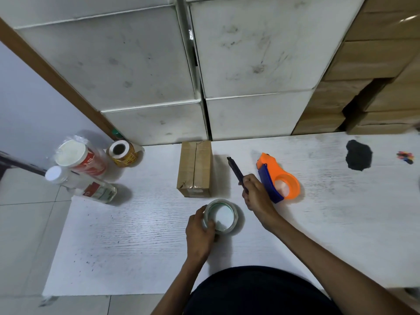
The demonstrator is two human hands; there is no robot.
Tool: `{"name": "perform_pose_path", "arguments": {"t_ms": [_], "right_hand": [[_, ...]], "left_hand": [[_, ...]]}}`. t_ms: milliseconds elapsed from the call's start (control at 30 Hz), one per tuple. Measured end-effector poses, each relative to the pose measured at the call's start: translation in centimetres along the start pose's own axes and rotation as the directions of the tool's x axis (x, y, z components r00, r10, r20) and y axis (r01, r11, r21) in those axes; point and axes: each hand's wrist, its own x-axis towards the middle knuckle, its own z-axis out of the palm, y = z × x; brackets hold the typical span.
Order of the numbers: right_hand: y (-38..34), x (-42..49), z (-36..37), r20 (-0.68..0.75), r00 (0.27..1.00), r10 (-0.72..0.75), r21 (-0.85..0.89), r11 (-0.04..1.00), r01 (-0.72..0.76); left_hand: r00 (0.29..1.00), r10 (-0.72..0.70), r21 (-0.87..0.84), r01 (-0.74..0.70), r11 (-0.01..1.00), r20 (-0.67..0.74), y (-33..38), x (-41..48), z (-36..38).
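A roll of clear tape (pixel 223 216) lies flat on the white table (pixel 136 235). My left hand (pixel 200 233) grips its near left rim, fingers curled over the edge. My right hand (pixel 258 196) holds a dark utility knife (pixel 236 170), its tip pointing up and away to the left. A small brown cardboard box (pixel 195 169), taped along its top, stands just beyond the roll. An orange and blue tape dispenser (pixel 278 178) lies to the right of my right hand.
At the table's left edge stand a clear bottle (pixel 91 187), a red-labelled tub (pixel 79 159) and a yellow label roll (pixel 122 153). A black patch (pixel 359 155) marks the right side. White boxes (pixel 256 64) and brown cartons (pixel 368 87) are stacked behind.
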Motion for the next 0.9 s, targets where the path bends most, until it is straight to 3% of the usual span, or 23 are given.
{"name": "perform_pose_path", "arguments": {"t_ms": [133, 433, 633, 900], "right_hand": [[-0.7, -1.3, 0.3, 0.033, 0.999, 0.008, 0.139, 0.990, -0.012], [-3.4, -3.8, 0.5, 0.124, 0.982, -0.142, 0.271, 0.957, 0.105], [-3.1, -4.3, 0.1, 0.024, 0.972, -0.233, 0.074, 0.970, 0.231], [-3.9, -5.2, -0.6, -0.137, 0.971, -0.197, 0.059, 0.977, 0.207]], "left_hand": [[0.999, 0.032, -0.001, -0.032, 0.999, -0.008, 0.1, -0.4, 0.2], [1.000, 0.013, 0.001, -0.013, 1.000, -0.012, 0.3, -0.6, 0.1], [1.000, 0.025, -0.016, -0.025, 1.000, -0.016, 0.0, -0.4, 0.2], [1.000, 0.014, -0.043, -0.014, 0.999, -0.006, 0.0, -0.3, 0.2]]}}
